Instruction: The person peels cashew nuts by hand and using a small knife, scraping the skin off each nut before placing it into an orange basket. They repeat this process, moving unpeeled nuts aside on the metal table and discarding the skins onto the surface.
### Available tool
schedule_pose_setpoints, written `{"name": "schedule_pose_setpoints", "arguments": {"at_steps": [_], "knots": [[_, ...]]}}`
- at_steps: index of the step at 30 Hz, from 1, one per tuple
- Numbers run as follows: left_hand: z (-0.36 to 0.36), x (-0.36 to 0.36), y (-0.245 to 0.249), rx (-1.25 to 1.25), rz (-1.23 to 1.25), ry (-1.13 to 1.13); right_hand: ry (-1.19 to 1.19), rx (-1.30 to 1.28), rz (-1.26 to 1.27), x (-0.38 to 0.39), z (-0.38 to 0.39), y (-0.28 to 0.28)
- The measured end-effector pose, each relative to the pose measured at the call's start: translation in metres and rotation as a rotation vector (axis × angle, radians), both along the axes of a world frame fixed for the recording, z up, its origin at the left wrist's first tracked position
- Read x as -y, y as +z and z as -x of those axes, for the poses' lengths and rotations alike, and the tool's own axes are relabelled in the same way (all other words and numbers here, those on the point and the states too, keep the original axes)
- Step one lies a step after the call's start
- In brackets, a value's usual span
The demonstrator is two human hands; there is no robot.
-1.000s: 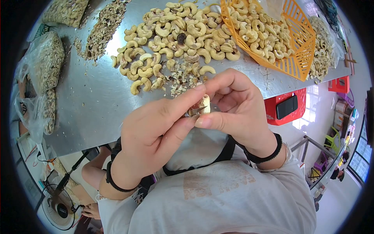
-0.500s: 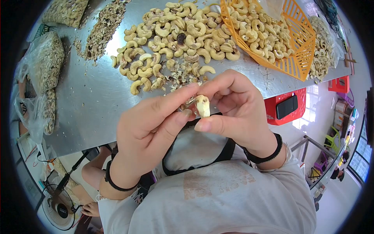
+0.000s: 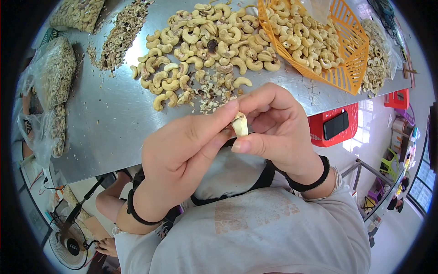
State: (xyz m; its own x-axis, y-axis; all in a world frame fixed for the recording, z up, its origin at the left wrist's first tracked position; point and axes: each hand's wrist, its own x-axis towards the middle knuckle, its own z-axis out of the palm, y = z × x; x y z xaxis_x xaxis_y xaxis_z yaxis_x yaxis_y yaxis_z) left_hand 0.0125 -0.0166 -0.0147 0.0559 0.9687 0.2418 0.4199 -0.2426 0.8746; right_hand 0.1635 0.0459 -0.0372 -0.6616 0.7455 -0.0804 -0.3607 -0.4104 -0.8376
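Observation:
A pale cashew nut (image 3: 240, 124) with a brownish upper end is held up over the table's near edge. My right hand (image 3: 280, 130) is closed on it, the thumb below and the index finger above. My left hand (image 3: 185, 148) is pinched shut against the nut's left side. What lies between its fingertips is mostly hidden; only a thin dark edge shows there. Beyond the hands, a heap of cashew nuts (image 3: 207, 39), several with brown skin patches, lies on the metal table (image 3: 112, 132). Small pale peel scraps (image 3: 211, 98) lie in front of the heap.
An orange basket (image 3: 353, 55) of pale cashews stands at the right. Brown skin flakes (image 3: 119, 39) lie at the upper left, near plastic bags (image 3: 57, 73). A phone (image 3: 336, 125) rests on a red stool (image 3: 317, 132). A fan (image 3: 68, 244) stands lower left, by another person's hand (image 3: 107, 246).
My left hand has rolled slightly inward and its fingertips have come closer to the nut's upper end. The nut has tilted a little in my right hand, which has hardly moved.

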Motion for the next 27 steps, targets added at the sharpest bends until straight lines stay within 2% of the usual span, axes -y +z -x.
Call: {"name": "schedule_pose_setpoints", "arguments": {"at_steps": [2,5,12,14,15,17,21,23,27], "knots": [[-0.003,0.004,0.002,0.121,0.133,0.044,0.014,-0.024,0.016,0.000,0.000,-0.001],[-0.004,0.005,0.002,0.267,0.195,0.055,0.012,-0.039,-0.001,0.000,0.000,-0.004],[-0.011,0.008,-0.001,0.218,0.145,0.149,-0.067,0.012,-0.069,0.003,0.003,-0.005],[-0.012,0.009,0.000,0.389,0.260,0.186,-0.064,-0.020,-0.062,0.004,0.003,-0.007],[-0.010,0.009,0.001,0.389,0.259,0.186,-0.064,-0.020,-0.062,0.004,0.003,-0.005],[-0.006,0.009,0.003,0.594,0.422,0.150,-0.005,-0.013,0.076,0.003,0.001,-0.001],[-0.008,0.008,0.003,0.487,0.366,0.179,0.015,-0.095,0.149,0.003,0.003,-0.004],[-0.012,0.007,0.003,0.321,0.233,0.151,0.017,-0.089,0.206,0.002,0.002,-0.002],[-0.012,0.007,0.001,0.242,0.213,0.151,-0.006,-0.102,0.221,0.003,0.004,-0.003]]}}
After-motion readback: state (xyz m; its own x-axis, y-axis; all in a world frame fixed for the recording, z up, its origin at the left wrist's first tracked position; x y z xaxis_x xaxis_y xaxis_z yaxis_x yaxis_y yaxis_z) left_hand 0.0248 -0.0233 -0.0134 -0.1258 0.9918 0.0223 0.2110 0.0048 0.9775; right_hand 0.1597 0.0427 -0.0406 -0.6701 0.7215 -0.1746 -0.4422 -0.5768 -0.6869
